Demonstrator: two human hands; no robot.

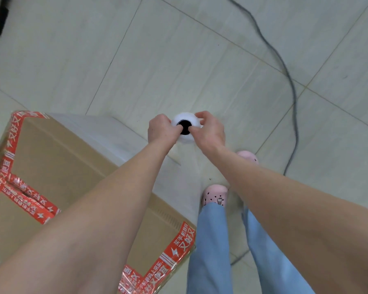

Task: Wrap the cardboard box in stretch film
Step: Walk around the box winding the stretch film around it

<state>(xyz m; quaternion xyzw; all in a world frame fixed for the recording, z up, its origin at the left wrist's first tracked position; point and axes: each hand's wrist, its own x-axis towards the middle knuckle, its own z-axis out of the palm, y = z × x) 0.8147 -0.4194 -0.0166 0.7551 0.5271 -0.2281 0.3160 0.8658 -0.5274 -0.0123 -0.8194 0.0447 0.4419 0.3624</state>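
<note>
Bare forearms [115, 198] reach forward over the tiled floor [200, 60]. At the left a cardboard box [62, 166] sealed with red printed tape [178, 251] stands on the floor. A sheet of stretch film [106, 128] covers its far side and runs to the stretch film roll [185, 116], held upright just past the box's corner. The left grip [163, 129] and right grip [210, 132] both clasp the roll's top end, thumbs at its black core. Pink slippers [216, 196] stand below, and a grey cable [293, 98] trails at the right.

The box [58, 166] stands at your lower left: brown cardboard, edges sealed with red printed tape. The roll [186, 118] stands upright just off its far corner, white with a dark core. Film [94, 126] runs from it along the box's far side.
</note>
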